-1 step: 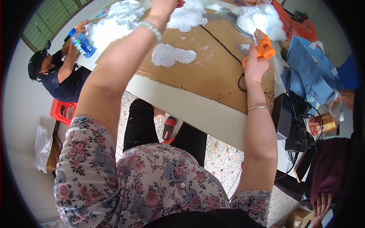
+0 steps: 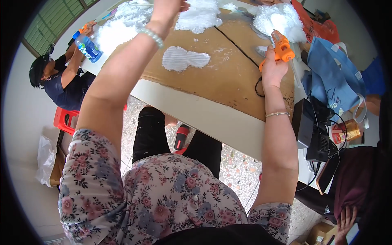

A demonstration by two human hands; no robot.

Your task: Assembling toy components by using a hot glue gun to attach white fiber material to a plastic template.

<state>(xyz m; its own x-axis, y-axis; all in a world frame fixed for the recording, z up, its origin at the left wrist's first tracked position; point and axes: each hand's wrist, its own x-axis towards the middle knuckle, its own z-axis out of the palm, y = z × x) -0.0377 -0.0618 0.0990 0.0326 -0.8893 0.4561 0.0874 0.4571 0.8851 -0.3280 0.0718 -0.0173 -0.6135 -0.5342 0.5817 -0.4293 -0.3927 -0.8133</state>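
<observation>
My right hand (image 2: pixel 272 69) grips an orange glue gun (image 2: pixel 282 50), its nozzle pointing up and away from me. A black cord (image 2: pixel 241 48) runs over the brown board near the gun's handle. My left hand (image 2: pixel 166 11) reaches to the top edge of the view. Its visible fingers are curled, but the picture's edge cuts them off and what they hold does not show. Below it, a white ribbed, sole-shaped piece (image 2: pixel 185 59) lies flat on the board. Past the board's middle rests white fluffy material (image 2: pixel 199 17).
The brown board (image 2: pixel 228 90) covers much of the white table (image 2: pixel 196 114). More white fluff lies at left (image 2: pixel 122 30) and right (image 2: pixel 281 20). A blue-labelled bottle (image 2: pixel 87 48), blue bag (image 2: pixel 332 73) and black power unit (image 2: pixel 304 122) flank it. A person (image 2: pixel 61 81) sits at left.
My left hand and forearm have shifted a little to the left. The right hand with the glue gun has barely moved.
</observation>
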